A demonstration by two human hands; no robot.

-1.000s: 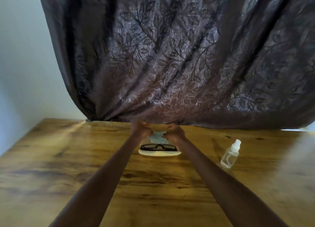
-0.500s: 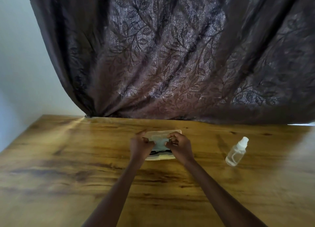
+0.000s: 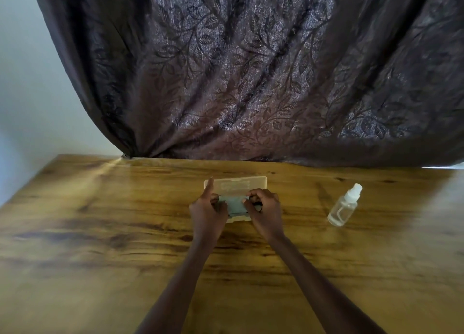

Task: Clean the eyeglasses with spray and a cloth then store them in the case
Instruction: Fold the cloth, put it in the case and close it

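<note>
A: Cloth (image 3: 234,204) first. Grey-green, bunched, stretched between both hands, over the near half of the case (image 3: 241,184).

B: We agree. The left hand (image 3: 207,212) pinches the cloth's left end with thumb and curled fingers, and its forefinger points straight up toward the far edge of the table (image 3: 100,233).

A: The right hand (image 3: 266,212) has its fingers curled down on the cloth's right end and clamps it there. So both hands grip the cloth.

B: Eyeglasses (image 3: 258,206)?

A: We see only a dark piece of frame beside the right hand's fingers. The rest is under the cloth and the hands. We cannot tell whether they lie in the case or are lifted off it.

B: The case is pale and open, its lid flat toward the far edge. It sits mid-width on the table, nearer the far edge than the near one.

A: The spray bottle (image 3: 342,207) is clear with a white nozzle. It lies to the right of the case, well apart from it, its nozzle leaning toward the far right corner. Neither hand touches it.

B: Beyond the far edge we note a dark leaf-patterned curtain (image 3: 251,70), its hem reaching the tabletop. A pale wall (image 3: 25,82) is at the far left corner.
</note>
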